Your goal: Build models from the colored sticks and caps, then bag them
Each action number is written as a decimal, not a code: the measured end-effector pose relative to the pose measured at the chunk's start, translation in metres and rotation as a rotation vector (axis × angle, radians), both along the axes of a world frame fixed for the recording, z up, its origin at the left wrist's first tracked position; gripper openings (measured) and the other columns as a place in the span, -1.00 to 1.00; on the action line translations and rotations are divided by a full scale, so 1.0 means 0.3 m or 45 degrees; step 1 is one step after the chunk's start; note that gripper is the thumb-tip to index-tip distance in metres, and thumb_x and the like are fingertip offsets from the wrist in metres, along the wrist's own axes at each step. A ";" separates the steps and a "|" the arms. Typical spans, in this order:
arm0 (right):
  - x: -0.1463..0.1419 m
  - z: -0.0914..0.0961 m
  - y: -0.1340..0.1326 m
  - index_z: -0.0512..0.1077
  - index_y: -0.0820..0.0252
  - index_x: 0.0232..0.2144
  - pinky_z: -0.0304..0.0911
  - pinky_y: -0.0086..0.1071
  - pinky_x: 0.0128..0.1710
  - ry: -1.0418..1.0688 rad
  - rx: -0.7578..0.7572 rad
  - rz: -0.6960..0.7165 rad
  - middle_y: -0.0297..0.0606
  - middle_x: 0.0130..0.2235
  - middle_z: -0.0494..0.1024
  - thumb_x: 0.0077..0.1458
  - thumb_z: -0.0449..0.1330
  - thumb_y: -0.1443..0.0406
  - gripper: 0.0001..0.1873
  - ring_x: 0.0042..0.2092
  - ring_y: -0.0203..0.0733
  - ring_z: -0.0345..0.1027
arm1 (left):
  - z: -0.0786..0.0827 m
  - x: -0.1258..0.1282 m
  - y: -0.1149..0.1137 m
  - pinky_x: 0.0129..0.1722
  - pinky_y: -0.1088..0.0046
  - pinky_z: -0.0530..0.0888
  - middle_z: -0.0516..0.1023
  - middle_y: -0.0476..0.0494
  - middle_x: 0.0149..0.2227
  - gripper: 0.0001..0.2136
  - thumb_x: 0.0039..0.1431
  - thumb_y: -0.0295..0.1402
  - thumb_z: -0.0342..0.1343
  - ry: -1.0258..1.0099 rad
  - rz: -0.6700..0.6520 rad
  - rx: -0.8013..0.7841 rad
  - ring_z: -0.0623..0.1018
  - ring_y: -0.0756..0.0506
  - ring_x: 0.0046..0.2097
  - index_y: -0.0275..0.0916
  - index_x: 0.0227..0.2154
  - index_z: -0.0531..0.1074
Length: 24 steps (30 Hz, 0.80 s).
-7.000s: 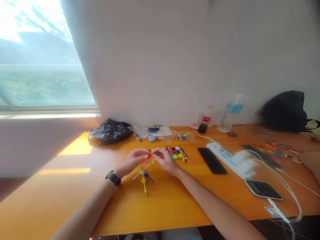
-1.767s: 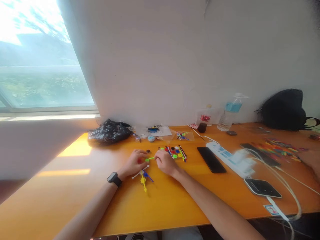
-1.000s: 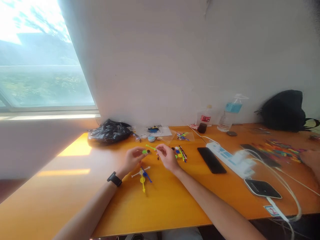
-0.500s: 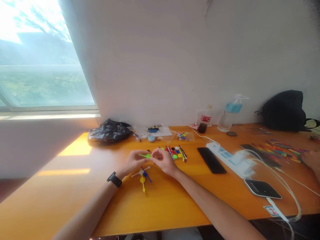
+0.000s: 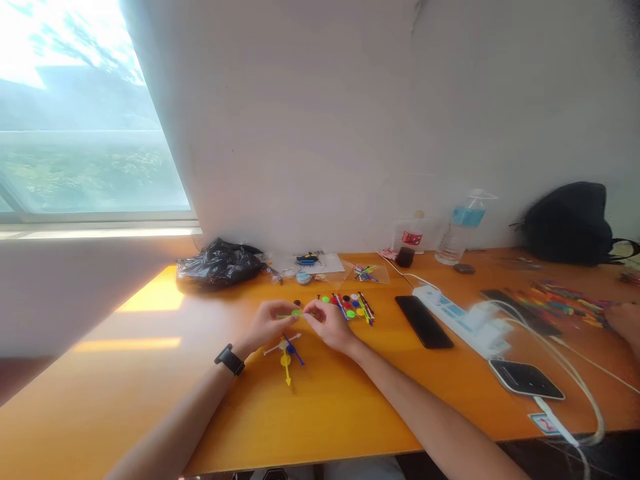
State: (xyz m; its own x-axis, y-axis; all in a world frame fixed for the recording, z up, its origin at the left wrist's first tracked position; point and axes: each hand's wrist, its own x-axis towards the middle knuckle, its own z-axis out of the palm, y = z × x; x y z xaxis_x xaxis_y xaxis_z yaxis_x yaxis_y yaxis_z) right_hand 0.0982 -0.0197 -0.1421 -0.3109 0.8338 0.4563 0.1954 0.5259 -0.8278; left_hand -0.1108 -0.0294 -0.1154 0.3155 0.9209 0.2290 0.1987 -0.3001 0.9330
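Head view, one entry. Left hand (image 5: 269, 325), black watch (image 5: 229, 359) on the wrist: fingertips pinched on the green disc-and-stick piece (image 5: 295, 313), held just above the orange table (image 5: 350, 407). Right hand (image 5: 329, 325): fingertips closed on the same piece from the other side; the exact grip is too small to tell. Just before the hands, lying on the table: a joined figure of white, blue and yellow sticks (image 5: 287, 351). Just beyond the right hand: a heap of coloured discs and sticks (image 5: 351, 305). Further right: black phone (image 5: 424, 321), white power strip (image 5: 451, 311), water bottle (image 5: 463, 228). By the wall, left: black plastic bag (image 5: 220, 263). At the far right edge: another person's hand (image 5: 628, 320).
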 end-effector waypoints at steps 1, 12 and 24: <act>0.000 0.002 -0.002 0.51 0.18 -0.31 0.22 -0.39 -0.34 -0.002 0.002 0.003 -0.29 -0.34 0.57 0.25 0.22 0.21 -0.84 -0.35 -0.22 0.38 | -0.003 -0.001 0.001 -0.17 0.34 0.54 0.71 -0.27 -0.17 -0.67 0.13 -0.12 0.36 -0.016 -0.010 -0.002 0.65 -0.20 -0.16 -0.30 -0.22 0.66; -0.007 0.020 -0.011 0.49 0.19 -0.30 0.23 -0.38 -0.31 -0.017 0.022 0.018 -0.28 -0.32 0.56 0.28 0.19 0.22 -0.83 -0.32 -0.21 0.37 | -0.019 -0.003 0.008 -0.34 0.47 0.47 0.68 -0.19 -0.35 -0.68 0.01 -0.15 0.45 -0.154 0.010 -0.066 0.58 -0.07 -0.36 -0.33 -0.33 0.65; 0.012 0.037 0.002 0.46 0.15 -0.23 0.28 -0.33 -0.23 0.170 -0.153 0.106 -0.28 -0.29 0.51 0.28 0.20 0.06 -0.73 -0.26 -0.17 0.38 | -0.007 -0.014 0.003 -0.23 0.45 0.44 0.64 -0.18 -0.23 -0.73 0.12 -0.21 0.37 -0.381 -0.201 -0.330 0.58 -0.08 -0.24 -0.26 -0.19 0.62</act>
State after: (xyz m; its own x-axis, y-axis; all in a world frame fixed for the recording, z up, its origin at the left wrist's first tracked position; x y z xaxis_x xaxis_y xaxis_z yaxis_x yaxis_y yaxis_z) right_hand 0.1018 -0.0190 -0.1308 -0.3240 0.8589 0.3966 0.0395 0.4311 -0.9014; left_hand -0.1150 -0.0286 -0.1175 0.4123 0.9056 0.0991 -0.1220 -0.0529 0.9911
